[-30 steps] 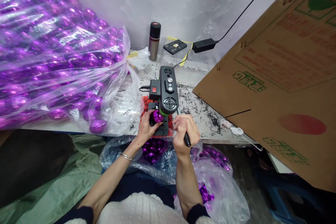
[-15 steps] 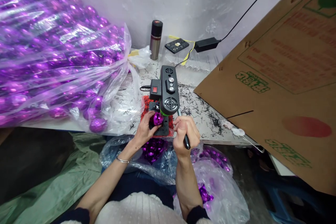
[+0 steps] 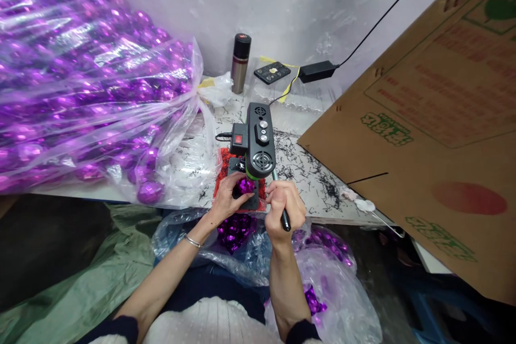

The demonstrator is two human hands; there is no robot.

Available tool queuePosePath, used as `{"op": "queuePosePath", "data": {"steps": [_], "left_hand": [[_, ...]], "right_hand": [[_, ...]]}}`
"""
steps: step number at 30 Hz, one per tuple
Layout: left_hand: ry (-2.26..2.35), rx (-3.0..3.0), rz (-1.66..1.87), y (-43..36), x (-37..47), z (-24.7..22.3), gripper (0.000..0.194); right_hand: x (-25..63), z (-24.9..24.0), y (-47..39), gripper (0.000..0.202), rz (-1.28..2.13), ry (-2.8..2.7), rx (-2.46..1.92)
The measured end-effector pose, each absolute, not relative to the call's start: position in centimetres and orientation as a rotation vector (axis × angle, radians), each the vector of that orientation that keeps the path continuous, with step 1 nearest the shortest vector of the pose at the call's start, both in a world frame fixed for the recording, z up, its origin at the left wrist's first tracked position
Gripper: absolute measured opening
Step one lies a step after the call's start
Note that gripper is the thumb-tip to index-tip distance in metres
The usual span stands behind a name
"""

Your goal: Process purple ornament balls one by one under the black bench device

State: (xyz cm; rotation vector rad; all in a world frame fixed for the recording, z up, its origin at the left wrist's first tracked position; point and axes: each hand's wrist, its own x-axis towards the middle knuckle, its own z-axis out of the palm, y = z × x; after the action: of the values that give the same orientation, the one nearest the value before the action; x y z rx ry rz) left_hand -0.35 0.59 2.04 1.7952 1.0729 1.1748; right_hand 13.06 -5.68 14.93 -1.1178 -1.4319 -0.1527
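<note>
And the purple ball edges rightward, tucking under the black machine's head, seemingly better lined up! Beside the machine's base, the left hand's fingers pinch that ball; right of the machine, the right hand's fingers wrap the lever.

Purple ball part hidden by L grip & machine — carton cut off @ R edge — red txt blurred.
</note>
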Motion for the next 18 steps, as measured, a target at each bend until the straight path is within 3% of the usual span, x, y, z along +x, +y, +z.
{"op": "queuePosePath", "data": {"steps": [8,18], "left_hand": [[1.065,1.755,1.132,0.5,-0.3,2.2,0.051],[1.055,1.797,1.126,0.5,-0.4,1.8,0.050]], "right_hand": [[13.2,14.3,-5.8,0.031,-0.155,-1.432,-1.107],[12.6,9.2,-4.8,0.033,-0.259,-1.336,-1.024]]}}
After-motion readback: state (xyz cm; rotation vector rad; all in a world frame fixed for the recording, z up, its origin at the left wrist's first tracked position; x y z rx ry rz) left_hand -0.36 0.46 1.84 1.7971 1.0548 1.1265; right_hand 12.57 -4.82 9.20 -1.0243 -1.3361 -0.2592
